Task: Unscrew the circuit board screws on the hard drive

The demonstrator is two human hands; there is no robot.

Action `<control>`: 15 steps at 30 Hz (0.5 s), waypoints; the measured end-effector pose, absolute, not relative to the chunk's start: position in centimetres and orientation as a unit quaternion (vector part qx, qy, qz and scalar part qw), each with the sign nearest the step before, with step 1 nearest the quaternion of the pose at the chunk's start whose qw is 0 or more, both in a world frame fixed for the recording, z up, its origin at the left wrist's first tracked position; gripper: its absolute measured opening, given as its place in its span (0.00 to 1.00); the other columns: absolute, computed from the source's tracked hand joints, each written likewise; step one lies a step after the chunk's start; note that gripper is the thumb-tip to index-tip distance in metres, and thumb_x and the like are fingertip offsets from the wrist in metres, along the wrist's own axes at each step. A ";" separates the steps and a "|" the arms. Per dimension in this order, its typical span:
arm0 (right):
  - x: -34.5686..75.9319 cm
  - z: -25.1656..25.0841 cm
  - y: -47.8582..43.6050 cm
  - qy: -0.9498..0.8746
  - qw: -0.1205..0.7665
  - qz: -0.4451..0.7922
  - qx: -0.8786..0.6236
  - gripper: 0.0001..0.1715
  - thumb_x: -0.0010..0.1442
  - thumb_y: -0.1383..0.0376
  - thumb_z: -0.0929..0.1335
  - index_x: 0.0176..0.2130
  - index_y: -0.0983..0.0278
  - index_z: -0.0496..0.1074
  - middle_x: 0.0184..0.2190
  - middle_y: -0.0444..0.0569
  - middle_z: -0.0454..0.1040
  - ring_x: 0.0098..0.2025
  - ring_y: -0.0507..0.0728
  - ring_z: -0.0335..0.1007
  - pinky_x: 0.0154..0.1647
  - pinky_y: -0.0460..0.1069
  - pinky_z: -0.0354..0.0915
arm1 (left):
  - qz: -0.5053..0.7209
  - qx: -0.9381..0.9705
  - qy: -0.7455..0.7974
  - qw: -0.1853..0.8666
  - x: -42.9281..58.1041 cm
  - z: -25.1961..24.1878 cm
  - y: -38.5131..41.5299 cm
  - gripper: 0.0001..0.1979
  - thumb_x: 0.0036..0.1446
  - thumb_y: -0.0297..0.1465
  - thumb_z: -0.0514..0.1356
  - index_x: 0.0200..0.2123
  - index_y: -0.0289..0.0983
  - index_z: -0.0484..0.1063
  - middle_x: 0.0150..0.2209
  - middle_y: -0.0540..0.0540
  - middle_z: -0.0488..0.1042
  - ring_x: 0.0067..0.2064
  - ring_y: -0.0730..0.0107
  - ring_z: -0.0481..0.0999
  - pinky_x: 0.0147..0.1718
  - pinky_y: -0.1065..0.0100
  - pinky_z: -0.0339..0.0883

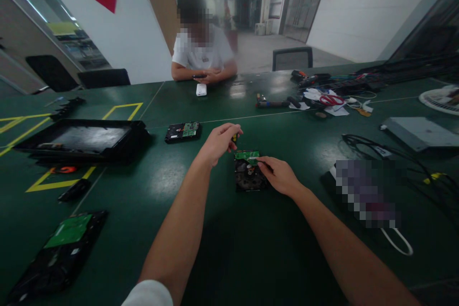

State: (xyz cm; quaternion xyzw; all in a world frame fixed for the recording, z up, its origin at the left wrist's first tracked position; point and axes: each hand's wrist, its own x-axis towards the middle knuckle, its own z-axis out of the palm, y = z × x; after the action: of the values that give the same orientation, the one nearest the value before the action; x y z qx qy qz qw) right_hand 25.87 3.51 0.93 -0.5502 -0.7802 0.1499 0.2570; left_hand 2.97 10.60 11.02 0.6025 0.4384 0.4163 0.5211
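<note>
A hard drive [250,179] lies on the table in front of me, its metal underside up and a green circuit board [246,155] at its far end. My right hand [279,174] is closed at the drive's right side, thumb and fingertips pinching the board's right end. Just above the far edge of the drive, my left hand [222,142] has its fingers curled round a small yellow-and-black tool [234,137]. Most of that tool is hidden by the fingers, so its exact kind does not show.
Another hard drive [182,131] lies farther left, and a larger black device with a green board [68,232] at near left. A black tray [82,138] stands behind it. To the right are a blurred-out phone-like item [366,196], cables [380,146] and a grey box [421,131]. A person [204,52] sits opposite.
</note>
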 end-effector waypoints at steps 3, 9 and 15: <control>25.9 0.9 3.5 -0.779 0.258 0.148 -0.552 0.21 0.73 0.55 0.59 0.57 0.56 0.73 0.48 0.50 0.79 0.46 0.59 0.76 0.47 0.54 0.69 | 0.411 0.609 0.440 0.517 3.1 11.0 10.5 0.16 0.60 0.46 0.61 0.36 0.40 0.77 0.29 0.48 0.74 0.22 0.75 0.70 0.19 0.72 0.57; 25.9 1.0 3.4 -0.780 0.257 0.151 -0.550 0.22 0.73 0.54 0.59 0.57 0.56 0.73 0.48 0.50 0.79 0.45 0.59 0.75 0.46 0.54 0.69 | 0.430 0.564 0.435 0.556 2.9 10.7 10.7 0.16 0.58 0.45 0.63 0.36 0.38 0.73 0.38 0.43 0.79 0.26 0.73 0.73 0.22 0.70 0.62; 25.9 1.0 3.5 -0.777 0.257 0.160 -0.552 0.22 0.73 0.54 0.59 0.57 0.56 0.73 0.49 0.51 0.78 0.48 0.60 0.75 0.49 0.56 0.69 | 0.436 0.581 0.435 0.533 2.6 10.6 11.1 0.17 0.59 0.44 0.60 0.34 0.37 0.80 0.39 0.42 0.79 0.28 0.73 0.69 0.23 0.70 0.60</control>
State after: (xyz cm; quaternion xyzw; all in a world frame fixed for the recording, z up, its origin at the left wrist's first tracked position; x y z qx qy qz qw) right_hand 25.94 3.52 0.97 -0.5516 -0.7771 0.1600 0.2573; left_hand 2.56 11.10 10.57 0.5808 0.4349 0.4357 0.5326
